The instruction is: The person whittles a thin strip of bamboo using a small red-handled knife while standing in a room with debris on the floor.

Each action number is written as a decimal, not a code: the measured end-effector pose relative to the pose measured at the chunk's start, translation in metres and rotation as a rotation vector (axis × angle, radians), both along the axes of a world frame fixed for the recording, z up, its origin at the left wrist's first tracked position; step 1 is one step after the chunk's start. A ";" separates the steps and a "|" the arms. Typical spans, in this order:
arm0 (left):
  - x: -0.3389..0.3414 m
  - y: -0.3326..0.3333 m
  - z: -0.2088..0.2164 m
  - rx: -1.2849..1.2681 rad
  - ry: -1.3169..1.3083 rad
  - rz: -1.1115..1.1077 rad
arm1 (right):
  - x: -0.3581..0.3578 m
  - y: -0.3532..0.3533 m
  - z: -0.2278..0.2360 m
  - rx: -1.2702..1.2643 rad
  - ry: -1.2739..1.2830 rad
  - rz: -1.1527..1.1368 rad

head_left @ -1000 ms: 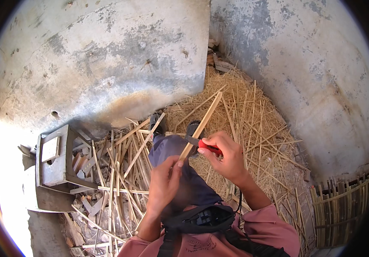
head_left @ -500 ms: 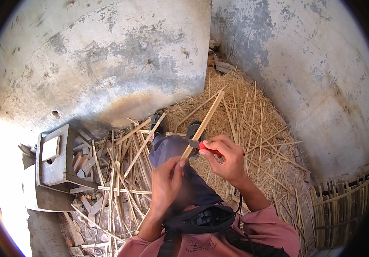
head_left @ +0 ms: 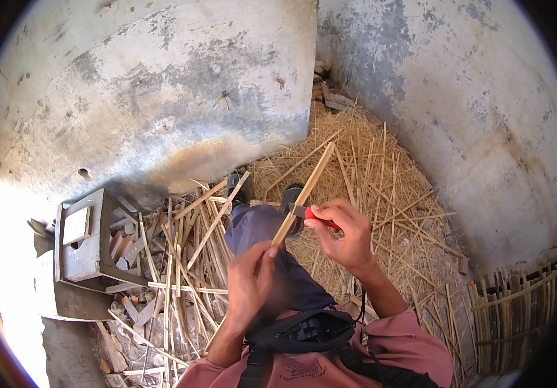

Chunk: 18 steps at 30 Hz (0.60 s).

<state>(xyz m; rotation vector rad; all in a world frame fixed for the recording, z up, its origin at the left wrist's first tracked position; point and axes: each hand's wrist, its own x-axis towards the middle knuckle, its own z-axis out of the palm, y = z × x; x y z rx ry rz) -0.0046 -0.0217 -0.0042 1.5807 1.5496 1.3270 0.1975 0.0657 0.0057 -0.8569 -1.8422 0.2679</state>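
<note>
My left hand is closed round the near end of a long, pale strip of split wood or bamboo, which slants up and away to the right. In my right hand is a knife with a red handle, gripped with the fingers wrapped round it. Its short grey blade lies against the strip, a little beyond my left fingers. Beneath the strip are my dark trouser leg and a dark shoe.
Loose strips lie heaped on the left beside a wooden box frame. Straw-like shavings cover the floor ahead and right. Weathered walls stand close; a slatted bamboo panel leans at the right.
The strip's far end has shifted slightly down and left. My right hand and the knife have moved a little to the right; the blade stays against the strip.
</note>
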 end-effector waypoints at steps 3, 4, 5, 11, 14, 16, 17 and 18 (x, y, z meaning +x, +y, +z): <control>0.000 -0.001 0.001 -0.002 0.005 0.009 | 0.001 0.003 0.003 0.001 0.004 0.000; -0.001 -0.002 0.003 -0.020 0.006 0.008 | 0.001 0.004 0.001 0.009 0.008 0.002; -0.002 -0.003 0.004 -0.038 0.007 0.006 | 0.001 0.005 0.001 0.018 0.012 0.004; -0.003 -0.008 0.005 -0.067 0.002 0.012 | 0.001 0.009 0.003 0.012 0.015 -0.002; -0.004 -0.010 0.003 -0.090 0.012 0.014 | 0.002 0.012 0.001 0.033 0.027 -0.002; -0.004 -0.010 0.002 -0.044 0.049 0.009 | 0.005 0.020 -0.005 0.062 0.042 -0.064; -0.005 -0.011 0.001 -0.021 0.068 0.009 | 0.008 0.026 -0.008 0.077 0.049 -0.094; -0.005 -0.014 -0.004 -0.035 0.056 0.010 | 0.013 0.037 -0.014 0.056 0.061 -0.150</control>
